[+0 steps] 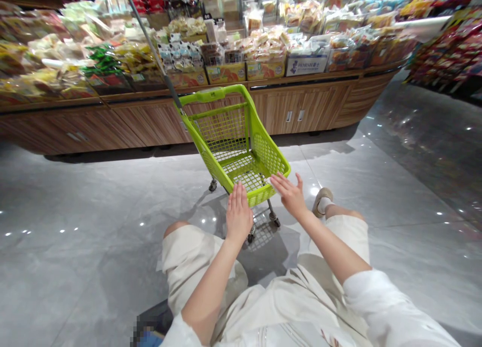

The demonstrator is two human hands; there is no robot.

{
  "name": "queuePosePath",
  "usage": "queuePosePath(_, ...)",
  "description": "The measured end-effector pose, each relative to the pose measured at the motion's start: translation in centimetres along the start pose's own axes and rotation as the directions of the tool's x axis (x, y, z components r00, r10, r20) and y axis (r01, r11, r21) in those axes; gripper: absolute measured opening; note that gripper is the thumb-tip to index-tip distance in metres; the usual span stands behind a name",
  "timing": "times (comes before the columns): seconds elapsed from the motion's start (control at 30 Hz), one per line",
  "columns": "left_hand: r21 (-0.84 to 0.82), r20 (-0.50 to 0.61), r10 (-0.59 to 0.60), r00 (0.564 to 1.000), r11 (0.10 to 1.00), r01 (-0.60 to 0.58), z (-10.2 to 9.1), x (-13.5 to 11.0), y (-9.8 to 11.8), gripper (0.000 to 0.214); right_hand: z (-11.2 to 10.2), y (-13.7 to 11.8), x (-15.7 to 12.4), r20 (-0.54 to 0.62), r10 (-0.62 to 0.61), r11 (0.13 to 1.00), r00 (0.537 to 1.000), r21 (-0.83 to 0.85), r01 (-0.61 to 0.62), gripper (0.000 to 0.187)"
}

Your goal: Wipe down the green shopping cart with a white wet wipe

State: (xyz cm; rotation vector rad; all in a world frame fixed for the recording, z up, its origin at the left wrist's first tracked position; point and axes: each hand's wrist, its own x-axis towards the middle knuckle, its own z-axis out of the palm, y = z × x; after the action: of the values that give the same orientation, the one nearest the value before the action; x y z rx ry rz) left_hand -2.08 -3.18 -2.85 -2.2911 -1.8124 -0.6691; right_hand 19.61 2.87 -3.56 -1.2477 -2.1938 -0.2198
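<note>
Flat and open, the left hand [238, 215] and right hand [289, 195] grip nothing, their spread fingers at the near rim of a lime-green shopping cart [211, 94] at centre frame.

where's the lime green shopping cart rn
In the head view, the lime-green shopping cart stands on the tiled floor just ahead of the person, near centre, with the left hand and right hand at its near rim and the wooden-based snack display behind it.

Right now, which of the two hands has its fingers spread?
The right hand, at the lime-green plastic cart's rim: its thumb stands wide, while the left hand keeps its fingers together.
</note>
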Motion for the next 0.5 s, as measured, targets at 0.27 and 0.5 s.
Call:
queuePosePath(0.27, -0.014, -0.014, -0.033, 0.999, 0.999, 0.033, 0.4, 0.0, 0.4, 0.079, 0.1, -0.3, 0.7, -0.045, 0.262, 0.965, 0.964, -0.010, -0.263, 0.071)
queuePosePath(0.5, 0.011, -0.034, -0.040, 0.999, 0.999, 0.041, 0.7, -0.2, 0.1, 0.074, 1.6, -11.1, 1.4, 0.066, 0.080, 0.984, 0.995, 0.153, -0.089, 0.060)
